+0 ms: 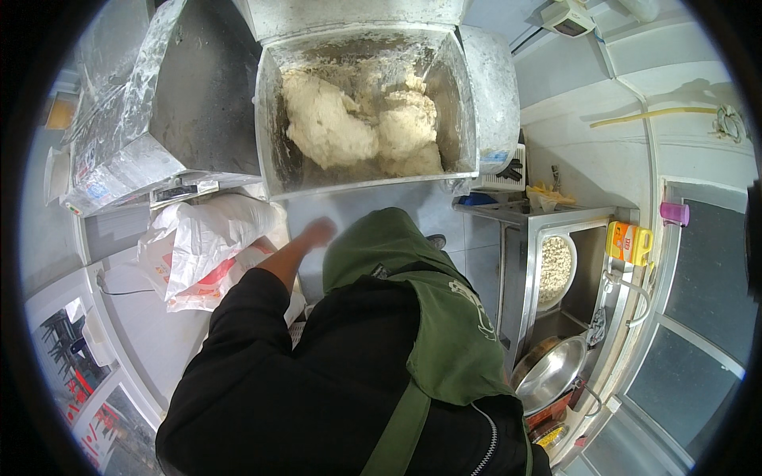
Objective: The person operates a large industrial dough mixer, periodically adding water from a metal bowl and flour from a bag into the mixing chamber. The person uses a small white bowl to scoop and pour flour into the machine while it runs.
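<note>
My left hand (pixel 320 232) is blurred and hangs low beside my green apron (pixel 381 244), between it and white plastic sacks (pixel 220 238); nothing shows in it, and its fingers cannot be made out. My right hand is out of view; that side of my body ends in a black sleeve at the lower right. In front of me a metal dough mixer's trough (pixel 366 189) stands uncovered. Large, rough lumps of pale dough (pixel 330 122) lie in it, one at the left and another at the right, with dough stuck to the back wall.
A floury steel machine (pixel 202 89) stands left of the trough. At the right, a steel sink (pixel 586 238) holds a white bowl of pale pieces (pixel 555 268) and a steel basin (pixel 556 369). A yellow detergent jug (pixel 629 243) stands at its edge. Tiled floor (pixel 482 262) shows beside me.
</note>
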The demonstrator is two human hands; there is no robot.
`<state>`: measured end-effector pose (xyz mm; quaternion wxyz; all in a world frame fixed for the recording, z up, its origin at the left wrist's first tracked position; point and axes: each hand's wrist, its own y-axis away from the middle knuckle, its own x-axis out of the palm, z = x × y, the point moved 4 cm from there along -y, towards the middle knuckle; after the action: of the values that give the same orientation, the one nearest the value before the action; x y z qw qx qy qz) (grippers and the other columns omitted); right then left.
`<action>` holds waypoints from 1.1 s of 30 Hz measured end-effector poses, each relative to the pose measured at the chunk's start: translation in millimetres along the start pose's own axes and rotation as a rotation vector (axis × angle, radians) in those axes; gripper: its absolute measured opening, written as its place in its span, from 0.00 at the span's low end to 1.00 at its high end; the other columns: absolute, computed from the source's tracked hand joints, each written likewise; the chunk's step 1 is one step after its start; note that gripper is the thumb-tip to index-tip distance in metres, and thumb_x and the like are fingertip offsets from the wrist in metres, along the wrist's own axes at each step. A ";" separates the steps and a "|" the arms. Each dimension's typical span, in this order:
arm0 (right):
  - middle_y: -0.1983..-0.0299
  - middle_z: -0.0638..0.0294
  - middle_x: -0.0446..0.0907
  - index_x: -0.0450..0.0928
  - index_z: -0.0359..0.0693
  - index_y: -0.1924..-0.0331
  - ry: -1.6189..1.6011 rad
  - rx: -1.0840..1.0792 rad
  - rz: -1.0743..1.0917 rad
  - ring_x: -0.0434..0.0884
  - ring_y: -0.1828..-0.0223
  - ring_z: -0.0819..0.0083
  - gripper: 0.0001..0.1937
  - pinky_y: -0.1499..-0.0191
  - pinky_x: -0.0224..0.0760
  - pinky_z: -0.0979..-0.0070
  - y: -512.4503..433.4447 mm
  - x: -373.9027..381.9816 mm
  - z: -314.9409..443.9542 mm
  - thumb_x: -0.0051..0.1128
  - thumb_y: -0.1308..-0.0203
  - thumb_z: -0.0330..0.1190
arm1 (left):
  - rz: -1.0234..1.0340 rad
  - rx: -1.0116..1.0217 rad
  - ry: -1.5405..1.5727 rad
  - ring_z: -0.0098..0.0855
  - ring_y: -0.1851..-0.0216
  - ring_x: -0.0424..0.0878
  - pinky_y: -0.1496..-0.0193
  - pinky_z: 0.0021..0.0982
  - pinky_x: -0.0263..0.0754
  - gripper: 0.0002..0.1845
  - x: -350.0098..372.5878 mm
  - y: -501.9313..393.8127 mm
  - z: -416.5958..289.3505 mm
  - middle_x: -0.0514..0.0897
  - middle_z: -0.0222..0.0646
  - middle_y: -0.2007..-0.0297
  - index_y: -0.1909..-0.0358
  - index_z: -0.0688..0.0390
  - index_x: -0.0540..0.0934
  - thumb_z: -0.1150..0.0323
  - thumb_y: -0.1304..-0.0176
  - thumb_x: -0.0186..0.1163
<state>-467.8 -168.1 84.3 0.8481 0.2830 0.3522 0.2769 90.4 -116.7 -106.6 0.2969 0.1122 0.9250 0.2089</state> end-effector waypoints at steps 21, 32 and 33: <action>0.57 0.59 0.81 0.74 0.37 0.48 -0.077 -0.005 0.014 0.76 0.56 0.75 0.16 0.50 0.68 0.75 5.7 0.5 13.9 0.45 0.40 0.27 | -0.034 -0.021 0.114 0.29 0.70 0.80 0.68 0.30 0.76 0.12 -0.4 2.1 -3.2 0.82 0.36 0.70 0.63 0.61 0.80 0.63 0.43 0.57; 0.57 0.60 0.80 0.74 0.37 0.48 -0.156 0.040 0.022 0.76 0.56 0.76 0.16 0.50 0.68 0.76 4.9 2.1 11.6 0.44 0.39 0.27 | -0.014 -0.078 0.110 0.28 0.69 0.80 0.68 0.29 0.77 0.12 -2.9 1.1 -6.0 0.82 0.35 0.70 0.62 0.59 0.80 0.62 0.42 0.58; 0.57 0.61 0.80 0.74 0.37 0.48 -0.173 0.039 0.024 0.76 0.56 0.76 0.16 0.50 0.68 0.77 5.1 2.2 12.3 0.44 0.39 0.27 | -0.015 -0.089 0.115 0.27 0.69 0.80 0.68 0.29 0.77 0.12 -2.7 1.0 -5.6 0.82 0.34 0.70 0.62 0.59 0.80 0.62 0.42 0.58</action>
<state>-458.7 -166.6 94.0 0.8662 0.3266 0.2795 0.2547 89.3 -118.5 -100.6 0.2496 0.0796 0.9312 0.2537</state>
